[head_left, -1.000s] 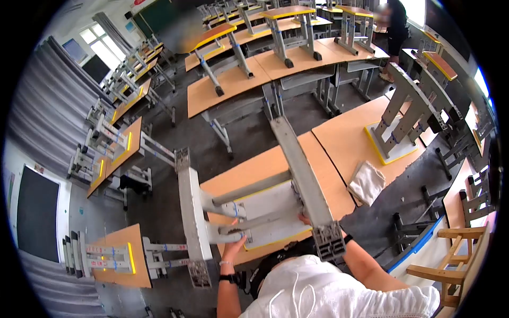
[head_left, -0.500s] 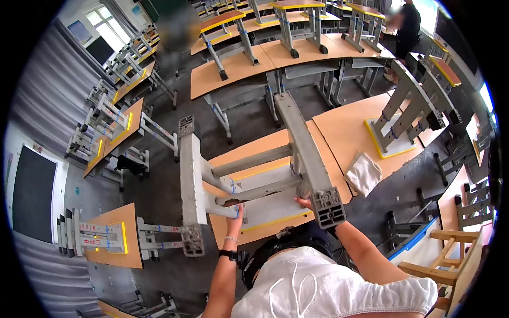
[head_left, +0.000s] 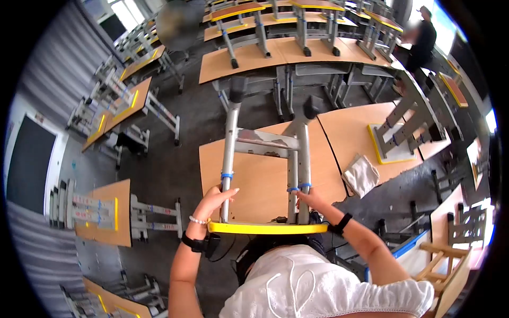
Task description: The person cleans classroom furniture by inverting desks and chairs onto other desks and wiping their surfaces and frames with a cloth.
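In front of you, the far row of desks [head_left: 238,64] bears stools such as the far stool [head_left: 318,5], standing on their feet with seats uppermost; those are up off the dark floor [head_left: 175,175]. On the nearer row, to your right, an upturned stool [head_left: 392,151] lies seat down on the desktop, legs in the air, so that one is already placed too. The near desk [head_left: 212,159] is right before your waist, and the held stool [head_left: 265,139] is between you and its top, its seat close to your body and its legs reaching out over the wood. That stool looks midway through being handled, by my reading: it is in your grasp, not let go, and I cannot tell whether its seat edge touches the desk. Your left hand [head_left: 213,200] has its fingers closed around the left leg just above the seat, and your right hand [head_left: 312,199] is closed at the legs on the other side, though its far fingers are hidden. Beyond the right hand, a crumpled pale cloth [head_left: 361,176] lies on the adjoining desktop, touched by neither hand. Smallest of all, blue bands [head_left: 227,175] ring the stool's legs near your grip.
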### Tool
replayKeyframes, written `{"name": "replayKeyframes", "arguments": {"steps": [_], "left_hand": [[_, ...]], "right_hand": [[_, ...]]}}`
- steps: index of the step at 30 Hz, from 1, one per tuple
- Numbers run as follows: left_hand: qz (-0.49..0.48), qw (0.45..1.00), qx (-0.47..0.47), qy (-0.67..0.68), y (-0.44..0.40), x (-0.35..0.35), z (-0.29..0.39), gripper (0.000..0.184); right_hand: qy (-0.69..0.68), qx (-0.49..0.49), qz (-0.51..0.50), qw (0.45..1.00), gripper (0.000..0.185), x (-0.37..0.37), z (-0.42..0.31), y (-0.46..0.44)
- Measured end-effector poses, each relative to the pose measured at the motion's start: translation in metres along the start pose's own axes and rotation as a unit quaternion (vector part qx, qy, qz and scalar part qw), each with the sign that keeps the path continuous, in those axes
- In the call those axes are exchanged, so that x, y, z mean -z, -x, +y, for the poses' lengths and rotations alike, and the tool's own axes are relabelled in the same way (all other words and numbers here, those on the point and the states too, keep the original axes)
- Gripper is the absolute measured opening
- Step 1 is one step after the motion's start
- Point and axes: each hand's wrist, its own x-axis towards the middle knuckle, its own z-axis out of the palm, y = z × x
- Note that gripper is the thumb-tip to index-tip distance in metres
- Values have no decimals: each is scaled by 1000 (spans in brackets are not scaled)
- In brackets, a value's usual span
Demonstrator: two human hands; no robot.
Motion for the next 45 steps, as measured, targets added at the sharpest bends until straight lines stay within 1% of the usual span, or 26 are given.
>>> {"name": "replayKeyframes", "arguments": {"steps": [2, 5, 7, 8, 9, 10, 11, 12, 15, 16, 17, 18, 20, 22, 24, 25, 26, 28, 30, 34, 36, 37, 40, 41, 42, 45], "left_hand": [[-13, 999, 32, -31, -5, 3, -23, 27], [-53, 997, 35, -45, -11, 1, -52, 24], [-72, 995, 51, 42, -8, -12, -67, 18], [-75, 993, 69, 67, -6, -19, -67, 17], [-78, 991, 76, 82, -6, -25, -67, 16], [-79, 989, 83, 98, -3, -30, -68, 15], [-78, 986, 89, 116, 0, -35, -69, 15], [-52, 984, 99, 139, 3, -37, -70, 14], [25, 969, 114, 216, 2, -36, -61, 10], [-5, 972, 92, 218, -1, -26, -55, 9], [-27, 978, 76, 193, -5, -17, -51, 9], [-18, 982, 81, 172, -3, -16, -34, 9], [-11, 983, 122, 135, -1, -10, -24, 7], [-15, 986, 75, 145, -1, -9, -18, 6], [-10, 988, 61, 139, 5, -7, -1, 7], [0, 990, 50, 130, 5, -7, 8, 7], [11, 992, 39, 121, 4, -7, 16, 8], [39, 991, 1, 125, -1, -6, 28, 9], [72, 994, -22, 80, -9, -3, 42, 9], [108, 989, -95, 45, -28, 7, 54, 14], [122, 981, -148, 37, -46, 10, 41, 14], [126, 973, -190, -23, -57, 13, 28, 17], [66, 948, -270, -158, -98, 14, -37, 19], [86, 953, -263, -122, -101, 7, -49, 19], [103, 957, -257, -84, -100, -8, -62, 19], [121, 966, -226, -33, -103, -28, -73, 19]], "right_hand": [[-8, 7, 21, 1000, 44, -21, 46, -15], [-74, 23, 24, 997, 44, -17, 36, 3], [-56, 3, 0, 998, 43, -2, 39, 1], [-47, -8, -9, 999, 42, 7, 38, 1], [-30, -15, 24, 999, 42, 15, 24, 7], [-72, -13, -11, 997, 41, 21, 30, -3], [-63, -8, -17, 998, 38, 24, 35, -7], [-53, 1, -22, 998, 36, 27, 33, -9], [-82, -41, -5, 996, 26, 23, 24, -12], [-139, -58, -1, 989, 26, 20, 13, -8], [-138, -66, -11, 988, 27, 22, 1, -1], [-137, -73, -24, 988, 28, 26, -6, 3], [-164, -19, -43, 985, 28, 26, -1, 3], [-208, -20, -30, 978, 24, 29, -20, 6], [-187, -40, -25, 981, 21, 29, -15, -5], [-162, -40, -22, 986, 21, 35, -32, -2], [-130, -13, 1, 991, 21, 38, -38, -4], [-157, 31, 2, 987, 21, 42, -37, -25], [-132, 37, 33, 990, 20, 55, -61, -30], [-107, 120, 76, 984, 20, 64, -67, -63], [-86, 175, 94, 976, 21, 59, -56, -89], [-77, 200, 102, 971, 22, 53, -47, -99], [36, 232, 105, 966, 23, 44, -17, -125], [12, 236, 123, 964, 22, 38, -5, -128], [70, 254, 160, 951, 19, 34, 16, -134], [11, 238, 127, 963, 23, 34, 12, -113]]}}
